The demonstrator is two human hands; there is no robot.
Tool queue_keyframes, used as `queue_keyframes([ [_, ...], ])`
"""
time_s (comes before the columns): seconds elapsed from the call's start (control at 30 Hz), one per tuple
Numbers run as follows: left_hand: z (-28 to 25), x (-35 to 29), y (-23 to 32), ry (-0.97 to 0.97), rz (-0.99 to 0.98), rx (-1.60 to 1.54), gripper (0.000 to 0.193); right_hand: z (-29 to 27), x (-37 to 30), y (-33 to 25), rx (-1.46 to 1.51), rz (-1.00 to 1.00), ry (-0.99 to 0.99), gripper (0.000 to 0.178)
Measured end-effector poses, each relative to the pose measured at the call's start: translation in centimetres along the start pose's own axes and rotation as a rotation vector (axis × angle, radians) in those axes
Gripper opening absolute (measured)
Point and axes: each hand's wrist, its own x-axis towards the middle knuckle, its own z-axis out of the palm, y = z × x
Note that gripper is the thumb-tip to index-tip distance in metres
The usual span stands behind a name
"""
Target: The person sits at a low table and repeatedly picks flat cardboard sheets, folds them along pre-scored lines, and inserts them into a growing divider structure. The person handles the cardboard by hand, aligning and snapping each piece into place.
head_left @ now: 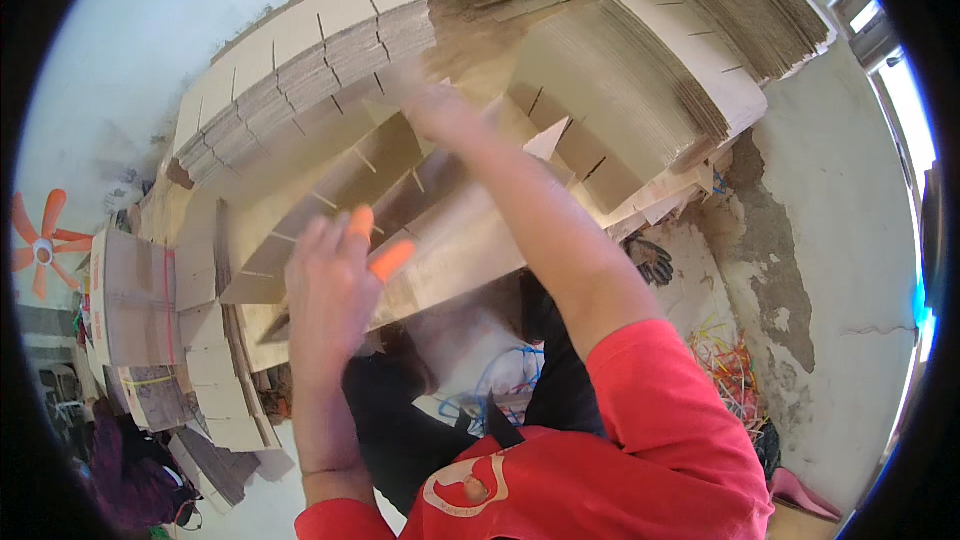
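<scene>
Slotted cardboard panels (345,180) stand on edge on the surface (465,45) before us, probably for access from above. Our left hand (335,275) (orange covers (392,260) on two digits) has those digits spread beside them; our right hand (440,112) blurs near their far end. Whether either pinches, we cannot tell. Cardboard stacks (300,70) flank the panels, likely for reach.

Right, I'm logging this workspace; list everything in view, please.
Slotted cardboard stack: one, tan, back left
Flat cardboard stacks: several, tan, back centre to right
Upright slotted pieces: several, brown, centre
Cardboard bundles: several, tan, left
Fan: one, orange, far left
Glove: one or more, dark, right
Strips: many, multicoloured, lower right
Walls: several, pale, both sides
Shirt: one, red, bottom
Trousers: one pair, black, lower centre
Left hand: one, wearing two orange finger covers, centre
Right hand: one, blurred, upper centre
</scene>
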Motion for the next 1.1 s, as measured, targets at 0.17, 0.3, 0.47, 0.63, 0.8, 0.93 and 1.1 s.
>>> queue_keyframes([
  [0.17,2.4,-5.7,0.4,-0.043,-0.127,-0.031,0.055,-3.2,-3.6,3.4,0.229,0.006,0.223,0.032],
  [0.3,6.0,-6.6,-2.4,0.131,-0.114,-0.009,0.055,-4.8,-11.4,10.3,-0.190,0.354,0.634,0.039],
  [0.47,7.8,-5.9,-3.4,0.195,-0.095,-0.018,0.039,-4.8,-17.0,15.0,-0.463,0.532,0.395,0.044],
  [0.63,7.1,-4.4,-2.1,0.400,-0.042,0.105,0.037,-3.0,-16.9,16.6,-0.581,0.407,0.370,0.035],
  [0.8,8.0,-5.1,-3.1,0.346,0.004,0.119,0.036,-1.7,-16.0,14.7,-0.672,0.397,0.422,0.028],
  [0.93,8.2,-5.3,-2.8,0.354,0.031,0.073,0.034,-1.3,-15.4,14.4,-0.677,0.444,0.469,0.022],
  [1.1,8.6,-5.5,-3.4,0.378,0.037,0.015,0.034,-1.5,-14.9,15.4,-0.587,0.501,0.455,0.019],
])
